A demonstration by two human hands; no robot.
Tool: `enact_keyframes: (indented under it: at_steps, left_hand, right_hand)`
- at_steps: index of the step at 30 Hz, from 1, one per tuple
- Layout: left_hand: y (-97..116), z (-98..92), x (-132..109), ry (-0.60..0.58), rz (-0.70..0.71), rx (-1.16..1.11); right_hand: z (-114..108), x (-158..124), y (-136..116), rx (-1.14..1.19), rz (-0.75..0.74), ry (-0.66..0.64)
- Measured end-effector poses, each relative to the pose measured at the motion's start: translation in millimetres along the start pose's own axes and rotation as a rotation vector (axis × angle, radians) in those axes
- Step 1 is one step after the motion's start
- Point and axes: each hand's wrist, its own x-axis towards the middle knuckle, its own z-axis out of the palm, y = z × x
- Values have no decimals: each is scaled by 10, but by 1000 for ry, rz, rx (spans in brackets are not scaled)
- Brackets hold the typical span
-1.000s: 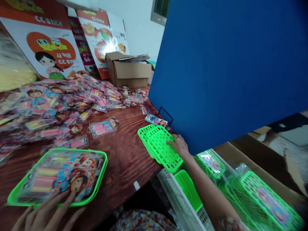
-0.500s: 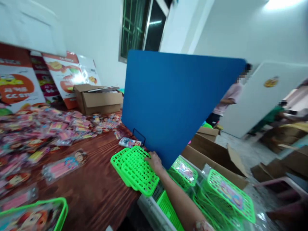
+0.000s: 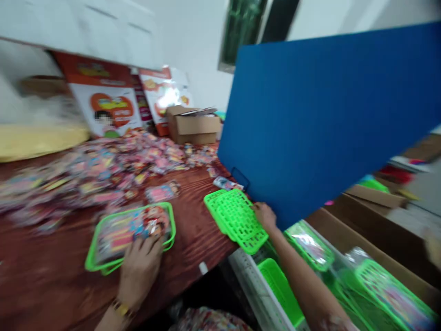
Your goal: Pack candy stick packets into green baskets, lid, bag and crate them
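Observation:
My left hand (image 3: 142, 262) rests on clear-wrapped toy packets (image 3: 119, 234) in a green plastic basket (image 3: 91, 259) on the table. Its fingers are slightly apart on the near edge of the packets, and a gold watch circles the wrist. Over to the right, my right hand (image 3: 265, 217) is closed on the edge of a perforated green lid (image 3: 239, 218). A second green lid (image 3: 214, 200) shows partly from beneath it. Behind them lies a small printed packet (image 3: 227, 184).
A large blue panel (image 3: 317, 124) stands tilted behind my right hand. Piled packets (image 3: 138, 165) cover the table's back left, near a cardboard box (image 3: 196, 126). Below the table edge at right are a crate (image 3: 253, 285), a green basket (image 3: 280, 289) and packed baskets (image 3: 310, 246).
The view has swung left, so things appear further right. My left hand has come into view on the filled basket. My right hand stays at the green lids.

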Motion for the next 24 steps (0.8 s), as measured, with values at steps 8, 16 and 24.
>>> enact_keyframes:
  at_steps: [8, 16, 24]
  left_hand:
    - [56, -88, 14, 14, -81, -51]
    - [-171, -281, -6, 72, -327, -58]
    - [-338, -374, 158, -167, -485, 58]
  right_hand:
    - [-3, 216, 19, 830, 288, -116]
    - [-430, 143, -841, 1016, -60, -198]
    - [-267, -315, -2463, 587, -848, 125]
